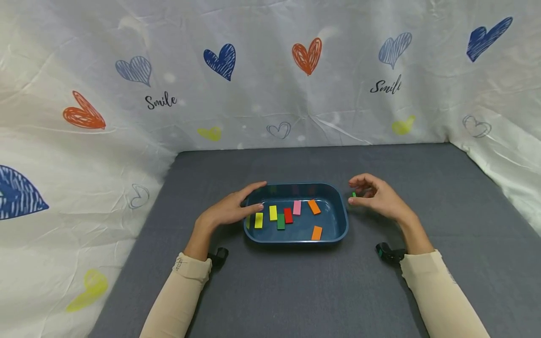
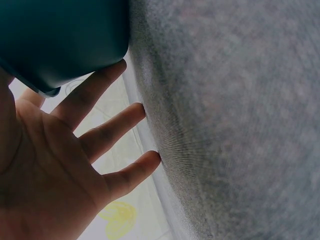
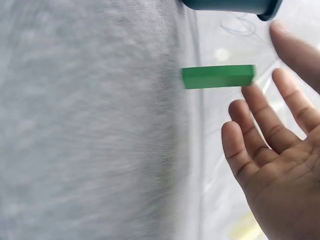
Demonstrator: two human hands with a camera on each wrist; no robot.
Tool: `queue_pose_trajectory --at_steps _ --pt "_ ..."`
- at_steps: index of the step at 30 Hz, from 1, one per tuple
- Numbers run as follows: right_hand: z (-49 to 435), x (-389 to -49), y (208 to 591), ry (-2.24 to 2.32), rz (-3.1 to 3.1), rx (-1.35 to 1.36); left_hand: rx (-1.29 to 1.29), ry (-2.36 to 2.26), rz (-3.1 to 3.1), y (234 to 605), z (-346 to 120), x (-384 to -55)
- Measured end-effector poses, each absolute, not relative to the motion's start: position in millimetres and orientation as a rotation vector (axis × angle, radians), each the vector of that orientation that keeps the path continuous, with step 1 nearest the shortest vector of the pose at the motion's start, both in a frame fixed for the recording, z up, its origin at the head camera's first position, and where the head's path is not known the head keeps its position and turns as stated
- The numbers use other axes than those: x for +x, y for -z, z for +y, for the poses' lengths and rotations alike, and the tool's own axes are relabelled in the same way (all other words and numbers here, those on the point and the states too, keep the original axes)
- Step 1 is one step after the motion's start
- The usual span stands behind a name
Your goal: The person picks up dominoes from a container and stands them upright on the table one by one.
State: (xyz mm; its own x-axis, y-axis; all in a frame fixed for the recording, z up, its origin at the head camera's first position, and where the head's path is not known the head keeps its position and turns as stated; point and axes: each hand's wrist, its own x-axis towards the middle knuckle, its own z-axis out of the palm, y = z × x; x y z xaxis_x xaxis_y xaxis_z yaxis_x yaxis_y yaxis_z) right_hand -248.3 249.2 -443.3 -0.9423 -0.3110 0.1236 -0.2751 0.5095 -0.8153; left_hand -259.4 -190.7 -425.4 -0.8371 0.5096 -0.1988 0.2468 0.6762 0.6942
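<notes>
A dark blue rectangular tray (image 1: 296,242) sits on the table with several small flat blocks inside. My left hand (image 1: 231,206) rests at the tray's left end, index finger along the far corner and thumb over the rim. In the left wrist view its fingers (image 2: 112,129) are spread and fairly straight, one touching the tray's outer wall. Right of the tray, a green block (image 3: 217,76) stands on end on the table. My right hand (image 1: 376,195) is beside it, thumb and fingers apart; whether a fingertip touches the block I cannot tell.
Inside the tray lie yellow blocks (image 1: 273,213), a green one (image 1: 281,221), a red one (image 1: 288,215), a pink one (image 1: 297,207) and orange ones (image 1: 314,207). A grey cloth covers the table (image 1: 296,291). Behind hangs a white curtain (image 1: 262,103) printed with hearts.
</notes>
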Motion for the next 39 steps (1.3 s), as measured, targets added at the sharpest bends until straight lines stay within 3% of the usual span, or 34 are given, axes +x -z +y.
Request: queue_pose_trajectory --at_steps 15,39 --pt "186.2 -236.4 406.6 1.483 2.595 -0.797 0.592 -0.942 2.532 425.1 -190.7 -258.3" --pt "130.2 -239.5 419.4 1.196 2.616 -0.91 0.567 -0.921 2.546 425.2 -188.7 -260.3"
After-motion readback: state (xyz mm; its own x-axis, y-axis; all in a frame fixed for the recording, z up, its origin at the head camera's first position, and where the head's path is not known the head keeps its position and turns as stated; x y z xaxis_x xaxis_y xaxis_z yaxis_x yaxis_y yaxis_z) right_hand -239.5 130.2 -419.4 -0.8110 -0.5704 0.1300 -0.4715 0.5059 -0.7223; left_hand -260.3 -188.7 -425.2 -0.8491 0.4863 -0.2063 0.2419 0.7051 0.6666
